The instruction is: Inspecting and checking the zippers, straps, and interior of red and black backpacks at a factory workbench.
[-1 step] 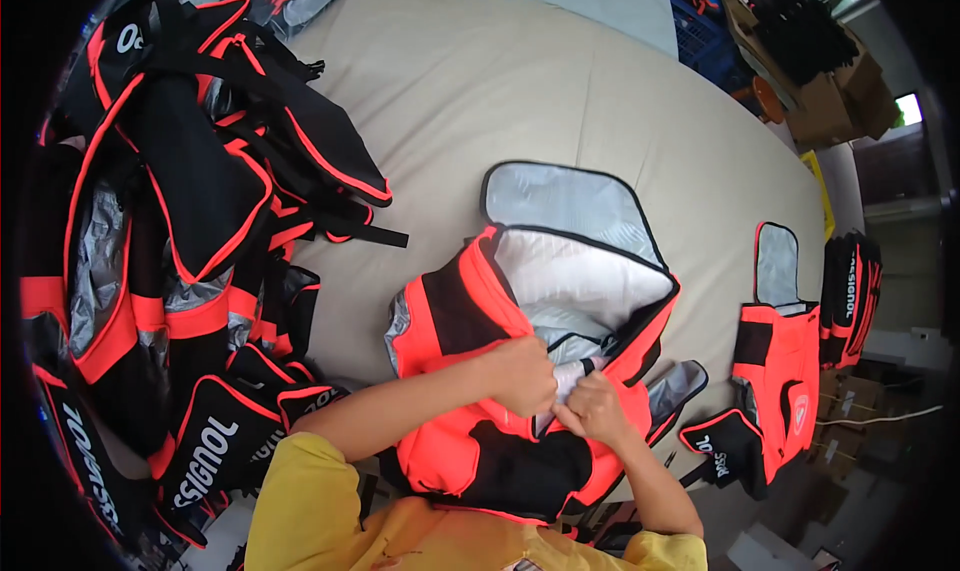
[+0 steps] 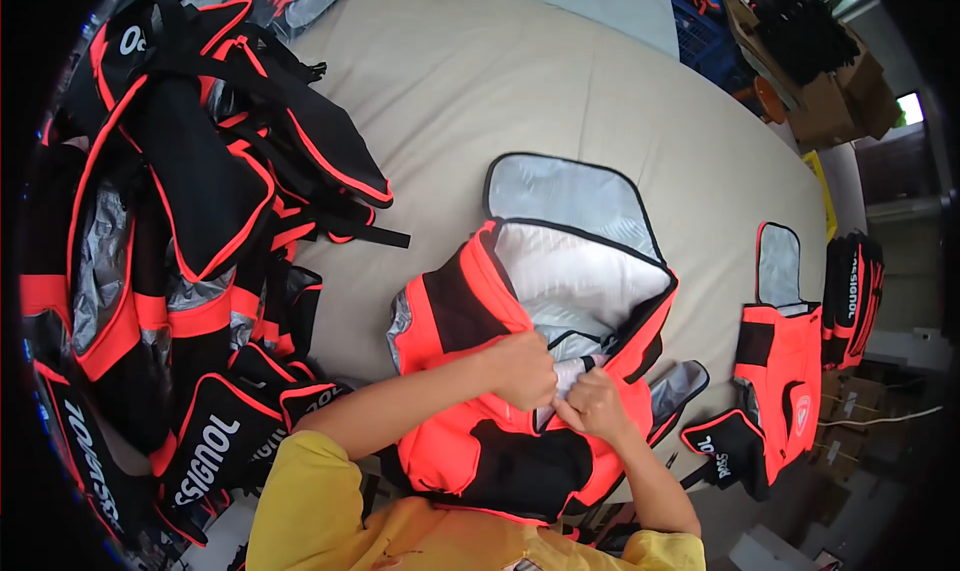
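A bright coral-red and black bag (image 2: 455,311) stands unzipped on the table right before me. Its silver-lined flap (image 2: 570,196) is folded back on the far side, and white and silver lining shows inside. Over the bag's near rim my left hand (image 2: 524,369) is closed in a fist. Close beside it, my right hand (image 2: 594,404) is closed too, with fingers pinched at the same rim. Between them a strip of pale lining (image 2: 570,373) is bunched up, and both hands grip it. The fingertips are partly hidden.
A heap of black and coral bags (image 2: 160,301) covers the table's left side. To the right lies another coral bag (image 2: 780,371) with its flap up, and a folded black stack (image 2: 853,296) beyond. Cardboard boxes (image 2: 835,101) and a blue crate (image 2: 695,31) are at the far right.
The bag's folded-back flap and far wall have shifted slightly away from me. Both hands keep their hold at the near rim.
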`<state>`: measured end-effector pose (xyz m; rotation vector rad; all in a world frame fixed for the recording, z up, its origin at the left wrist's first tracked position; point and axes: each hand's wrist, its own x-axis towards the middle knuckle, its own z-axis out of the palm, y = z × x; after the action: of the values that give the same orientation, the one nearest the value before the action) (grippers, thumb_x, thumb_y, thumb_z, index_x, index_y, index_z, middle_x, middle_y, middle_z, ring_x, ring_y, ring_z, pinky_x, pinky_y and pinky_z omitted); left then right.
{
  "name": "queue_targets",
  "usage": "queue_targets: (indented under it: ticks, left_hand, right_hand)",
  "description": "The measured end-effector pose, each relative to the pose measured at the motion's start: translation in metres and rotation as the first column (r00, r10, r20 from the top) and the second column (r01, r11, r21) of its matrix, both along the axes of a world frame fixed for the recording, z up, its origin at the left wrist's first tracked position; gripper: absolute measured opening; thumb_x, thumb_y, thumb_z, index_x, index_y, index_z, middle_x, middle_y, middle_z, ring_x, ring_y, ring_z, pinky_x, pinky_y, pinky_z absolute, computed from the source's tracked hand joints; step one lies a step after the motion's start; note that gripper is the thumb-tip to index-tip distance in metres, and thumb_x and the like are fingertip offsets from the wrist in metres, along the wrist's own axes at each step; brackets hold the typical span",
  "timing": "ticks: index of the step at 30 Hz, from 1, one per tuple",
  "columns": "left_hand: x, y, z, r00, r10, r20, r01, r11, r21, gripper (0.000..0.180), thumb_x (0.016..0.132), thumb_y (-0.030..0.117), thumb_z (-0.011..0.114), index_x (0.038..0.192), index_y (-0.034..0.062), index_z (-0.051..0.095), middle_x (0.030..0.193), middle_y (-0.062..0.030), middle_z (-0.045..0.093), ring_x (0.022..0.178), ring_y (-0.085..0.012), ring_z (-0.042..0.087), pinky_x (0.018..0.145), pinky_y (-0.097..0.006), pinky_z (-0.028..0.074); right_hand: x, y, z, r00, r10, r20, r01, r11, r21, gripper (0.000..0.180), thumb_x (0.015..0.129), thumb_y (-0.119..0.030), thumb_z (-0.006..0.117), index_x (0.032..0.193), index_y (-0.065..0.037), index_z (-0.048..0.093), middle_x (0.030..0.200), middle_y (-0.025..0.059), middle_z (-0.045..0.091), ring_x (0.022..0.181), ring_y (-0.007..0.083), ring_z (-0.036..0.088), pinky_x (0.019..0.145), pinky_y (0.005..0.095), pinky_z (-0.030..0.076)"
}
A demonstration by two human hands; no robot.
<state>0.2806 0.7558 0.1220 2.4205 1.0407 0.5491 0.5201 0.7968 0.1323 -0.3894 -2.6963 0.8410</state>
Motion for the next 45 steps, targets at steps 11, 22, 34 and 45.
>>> queue_targets:
  ticks: [11,22,34,45]
  left_hand:
    - [-0.009,0.009,-0.037,0.978,-0.043,-0.205,0.043,0.999,-0.004,0.037,0.084,0.037,0.068,0.053,0.0163,0.066,0.055,-0.0084,0.063,0.054,-0.0298,0.064,0.064,-0.045,0.046]
    - [-0.003,0.023,-0.038,0.982,-0.059,-0.180,0.057,0.998,-0.020,0.035,0.084,0.028,0.072,0.053,0.0129,0.067,0.057,-0.0081,0.065,0.059,-0.0270,0.064,0.068,-0.045,0.047]
    - [-0.067,-0.032,0.081,0.833,0.549,0.069,-0.530,0.755,0.386,0.019,0.082,0.014,0.077,0.076,0.0078,0.059,0.078,-0.0090,0.056,0.076,-0.0311,0.057,0.073,-0.046,0.043]
    - [-0.040,-0.125,0.070,0.765,0.644,-0.031,-0.616,0.744,0.257,0.025,0.082,0.010,0.078,0.105,0.0046,0.069,0.111,-0.0105,0.064,0.108,-0.0322,0.062,0.104,-0.052,0.047]
  right_hand:
    - [-0.013,0.007,-0.042,0.996,-0.092,-0.018,0.093,0.994,0.059,0.040,0.083,-0.021,0.078,0.052,-0.012,0.055,0.053,0.0042,0.054,0.057,0.0243,0.055,0.061,0.0414,0.041]
    - [-0.008,-0.003,-0.065,0.978,-0.206,-0.025,0.208,0.974,0.093,0.038,0.086,-0.031,0.071,0.053,-0.014,0.064,0.053,0.0063,0.058,0.058,0.0257,0.061,0.069,0.0426,0.044]
    - [0.039,0.024,0.046,0.951,-0.269,-0.155,0.298,0.928,0.221,0.033,0.084,-0.036,0.083,0.080,-0.008,0.066,0.075,0.0092,0.056,0.075,0.0284,0.058,0.071,0.0423,0.044]
    - [0.062,-0.007,0.054,0.886,-0.464,0.026,0.411,0.809,0.421,0.034,0.084,-0.034,0.084,0.107,-0.014,0.069,0.119,0.0039,0.066,0.130,0.0247,0.058,0.107,0.0610,0.040]
